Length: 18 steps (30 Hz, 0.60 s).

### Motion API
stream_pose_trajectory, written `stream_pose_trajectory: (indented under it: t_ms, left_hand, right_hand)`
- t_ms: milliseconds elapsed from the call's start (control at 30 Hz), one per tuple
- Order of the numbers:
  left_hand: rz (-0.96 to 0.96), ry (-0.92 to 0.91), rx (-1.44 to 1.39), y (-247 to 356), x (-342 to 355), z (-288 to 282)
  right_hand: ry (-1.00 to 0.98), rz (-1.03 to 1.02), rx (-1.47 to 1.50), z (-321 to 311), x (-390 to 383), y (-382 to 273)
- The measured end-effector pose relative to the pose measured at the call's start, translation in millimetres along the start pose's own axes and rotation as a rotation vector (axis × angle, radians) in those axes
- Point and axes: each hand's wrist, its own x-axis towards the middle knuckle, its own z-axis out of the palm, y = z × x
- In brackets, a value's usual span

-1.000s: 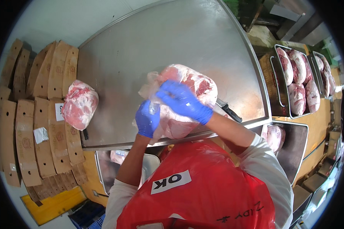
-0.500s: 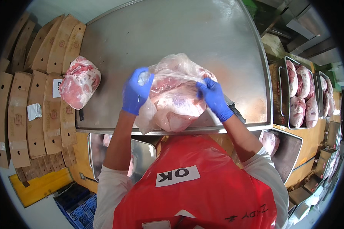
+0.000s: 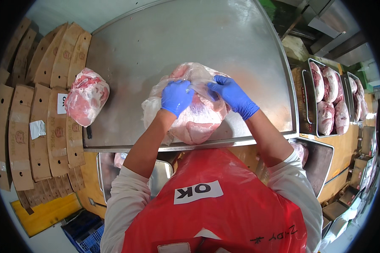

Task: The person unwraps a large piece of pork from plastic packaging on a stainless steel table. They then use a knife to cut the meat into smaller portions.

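A large pink-and-white cut of meat [image 3: 200, 128] lies near the front of the steel tabletop [image 3: 185, 29], partly covered by crumpled clear plastic [image 3: 154, 109]. My blue-gloved left hand [image 3: 176, 96] grips the plastic over the meat's upper middle. Just right of it, my blue-gloved right hand [image 3: 232, 95] also pinches the plastic with thumb and fingers. A second piece of meat [image 3: 86, 99] rests at the table's left edge, beside a small dark handle [image 3: 89, 132].
Stacked flat cardboard [image 3: 40, 122] borders the table on the left. At right, steel trays [image 3: 305, 97] hold several meat pieces [image 3: 325, 116]. Another tray [image 3: 323, 164] sits below the table's front right, and a blue plastic crate [image 3: 88, 238] lies at lower left.
The plastic was spread between my hands half a second ago. Now my left hand has moved right and inward, and both hands are close together on the bunched plastic atop the meat.
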Motion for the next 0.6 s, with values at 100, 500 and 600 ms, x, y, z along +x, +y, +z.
stream_pose_trajectory:
  t_ms: [100,500,600]
  left_hand:
    - [-0.015,0.079,-0.003,-6,2,2]
    - [-0.1,0.049,-0.141,-8,2,-3]
    - [-0.17,0.027,-0.087,-6,0,-3]
  right_hand:
    - [0.127,-0.199,-0.093,-11,-7,-6]
    - [0.094,-0.722,-0.977,-35,-32,64]
    - [0.193,-0.629,-0.623,-37,-13,63]
